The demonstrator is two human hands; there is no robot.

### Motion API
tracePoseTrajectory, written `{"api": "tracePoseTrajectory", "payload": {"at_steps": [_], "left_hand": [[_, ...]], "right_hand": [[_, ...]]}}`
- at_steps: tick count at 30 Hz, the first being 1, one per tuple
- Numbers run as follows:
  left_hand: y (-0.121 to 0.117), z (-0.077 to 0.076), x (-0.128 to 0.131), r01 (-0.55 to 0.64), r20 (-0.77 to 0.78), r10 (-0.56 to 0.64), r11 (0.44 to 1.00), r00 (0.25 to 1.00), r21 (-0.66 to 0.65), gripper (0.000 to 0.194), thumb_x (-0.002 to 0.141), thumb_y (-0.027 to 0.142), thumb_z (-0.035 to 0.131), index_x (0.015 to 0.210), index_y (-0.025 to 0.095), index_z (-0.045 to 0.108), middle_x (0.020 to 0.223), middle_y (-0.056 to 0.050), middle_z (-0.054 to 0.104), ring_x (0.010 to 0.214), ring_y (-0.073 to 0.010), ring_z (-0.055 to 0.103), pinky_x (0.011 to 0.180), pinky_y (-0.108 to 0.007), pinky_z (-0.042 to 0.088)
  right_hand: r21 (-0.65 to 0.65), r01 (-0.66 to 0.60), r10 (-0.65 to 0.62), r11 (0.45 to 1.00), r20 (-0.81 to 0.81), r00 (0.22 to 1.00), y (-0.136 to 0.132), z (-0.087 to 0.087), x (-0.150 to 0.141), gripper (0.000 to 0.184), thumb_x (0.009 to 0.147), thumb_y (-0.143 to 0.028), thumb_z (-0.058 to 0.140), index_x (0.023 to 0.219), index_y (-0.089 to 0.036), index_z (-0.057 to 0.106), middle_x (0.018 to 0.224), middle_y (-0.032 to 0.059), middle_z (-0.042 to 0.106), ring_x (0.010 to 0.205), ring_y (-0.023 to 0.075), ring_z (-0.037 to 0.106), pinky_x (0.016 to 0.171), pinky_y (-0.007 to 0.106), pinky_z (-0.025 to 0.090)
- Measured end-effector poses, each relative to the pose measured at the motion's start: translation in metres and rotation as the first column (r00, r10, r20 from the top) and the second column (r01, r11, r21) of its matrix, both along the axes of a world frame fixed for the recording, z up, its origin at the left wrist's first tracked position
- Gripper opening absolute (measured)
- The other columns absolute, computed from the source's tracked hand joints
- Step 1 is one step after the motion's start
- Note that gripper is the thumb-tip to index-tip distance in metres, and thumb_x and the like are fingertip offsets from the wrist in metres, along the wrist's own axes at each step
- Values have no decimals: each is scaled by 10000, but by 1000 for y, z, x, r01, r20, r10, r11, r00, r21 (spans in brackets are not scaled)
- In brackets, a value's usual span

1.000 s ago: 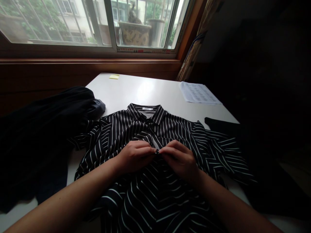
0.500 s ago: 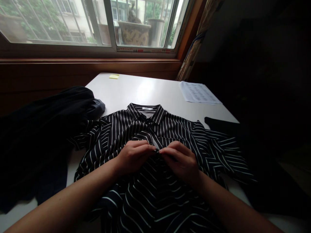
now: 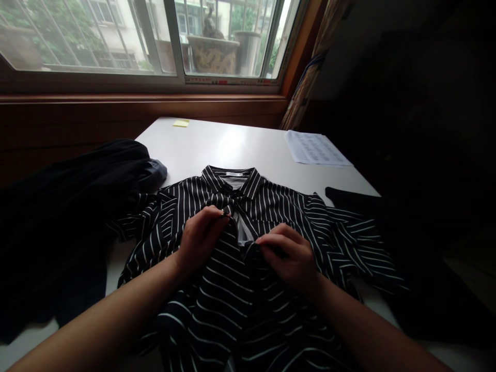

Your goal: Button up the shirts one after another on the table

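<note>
A black shirt with white stripes (image 3: 227, 294) lies face up, its collar toward the window and its sleeves spread to both sides. My left hand (image 3: 201, 232) pinches the left front edge of the shirt and holds it raised. On the other front edge, a little lower, my right hand (image 3: 289, 253) is closed in a pinch. Between the two edges the front gapes, and a pale patch shows through. The collar is closed at the top. Buttons are too small and dark to make out.
The white table (image 3: 201, 147) carries a yellow sticky note (image 3: 181, 123) and printed sheets (image 3: 315, 148) at the back. Dark clothing (image 3: 77, 206) is heaped at the left. Another dark cloth (image 3: 349, 196) lies at the right. A window (image 3: 228, 46) stands behind.
My left hand has moved up and left with its shirt edge, away from my right hand. The front gap has widened. My right hand has hardly moved.
</note>
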State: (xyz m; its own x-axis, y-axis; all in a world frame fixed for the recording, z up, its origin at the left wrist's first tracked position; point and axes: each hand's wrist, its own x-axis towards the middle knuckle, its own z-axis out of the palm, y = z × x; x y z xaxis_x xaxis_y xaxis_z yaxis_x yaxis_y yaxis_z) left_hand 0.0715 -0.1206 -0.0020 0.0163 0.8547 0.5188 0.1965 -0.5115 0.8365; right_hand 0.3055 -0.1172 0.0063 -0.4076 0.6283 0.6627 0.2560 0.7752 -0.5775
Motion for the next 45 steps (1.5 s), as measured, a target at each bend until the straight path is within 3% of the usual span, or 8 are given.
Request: {"api": "tracePoseTrajectory", "payload": {"at_steps": [11, 23, 27, 31, 35, 39, 42, 45], "left_hand": [[4, 6, -5, -107, 199, 135, 984, 971, -144, 110, 989, 306, 541, 974, 220, 608, 899, -6, 599, 820, -138, 554, 776, -246, 447], [22, 8, -14, -136, 347, 265, 925, 900, -355, 239, 944, 415, 569, 865, 195, 611, 743, 5, 546, 633, -119, 494, 583, -203, 430], [23, 6, -15, -83, 380, 232, 926, 896, -369, 240, 951, 420, 564, 870, 196, 597, 727, 12, 534, 622, -114, 496, 567, -197, 421], [17, 2, -12, -54, 269, 130, 960, 954, -274, 198, 987, 380, 528, 936, 204, 601, 846, -7, 599, 744, -123, 557, 697, -209, 467], [4, 4, -5, 95, 32, -97, 994, 995, 57, 110, 1005, 224, 489, 1030, 211, 595, 934, -46, 653, 858, -154, 623, 780, -258, 503], [-17, 16, 15, 506, -379, -369, 777, 848, 376, 188, 952, 186, 546, 1137, 163, 570, 929, -103, 697, 770, -186, 650, 663, -297, 522], [-32, 26, 33, 672, -579, -409, 647, 705, 362, 189, 952, 256, 561, 1086, 130, 605, 860, -95, 720, 650, -185, 621, 517, -303, 467], [-45, 35, 43, 748, -604, -489, 591, 629, 300, 167, 983, 240, 527, 1057, 125, 623, 904, -80, 734, 660, -169, 629, 512, -296, 467]], "right_hand": [[-392, 259, -387, 883, -294, 874, 11, -6, 10, 59, 931, -265, 560, 964, -228, 592, 839, -9, 552, 684, 128, 513, 609, 245, 452], [-633, 173, -505, 754, -391, 769, 30, -22, 23, 204, 913, -416, 567, 1044, -277, 495, 805, 3, 574, 715, 200, 617, 644, 333, 524], [-689, 136, -518, 712, -385, 764, 34, -20, 23, 201, 908, -416, 559, 1043, -278, 501, 761, -3, 581, 702, 206, 627, 635, 336, 534], [-677, 114, -439, 727, -330, 836, 31, -15, 13, 223, 877, -400, 624, 1024, -252, 543, 813, -8, 585, 676, 149, 571, 612, 269, 497], [-726, -49, -242, 686, -292, 925, 22, -13, 3, 318, 874, -391, 674, 1120, -259, 522, 823, -24, 618, 631, 112, 547, 560, 219, 444], [-717, -97, -124, 690, -249, 961, 17, -11, 3, 280, 933, -442, 595, 1134, -249, 562, 728, -36, 579, 552, 102, 492, 489, 209, 379], [-691, -45, -162, 721, -231, 959, 20, -8, 6, 312, 1009, -477, 408, 1135, -247, 578, 776, 0, 625, 629, 148, 564, 557, 257, 456], [-582, 120, -207, 804, -84, 975, 24, -8, 5, 356, 1028, -450, 339, 1080, -241, 622, 985, 52, 663, 909, 208, 631, 812, 346, 513]]}}
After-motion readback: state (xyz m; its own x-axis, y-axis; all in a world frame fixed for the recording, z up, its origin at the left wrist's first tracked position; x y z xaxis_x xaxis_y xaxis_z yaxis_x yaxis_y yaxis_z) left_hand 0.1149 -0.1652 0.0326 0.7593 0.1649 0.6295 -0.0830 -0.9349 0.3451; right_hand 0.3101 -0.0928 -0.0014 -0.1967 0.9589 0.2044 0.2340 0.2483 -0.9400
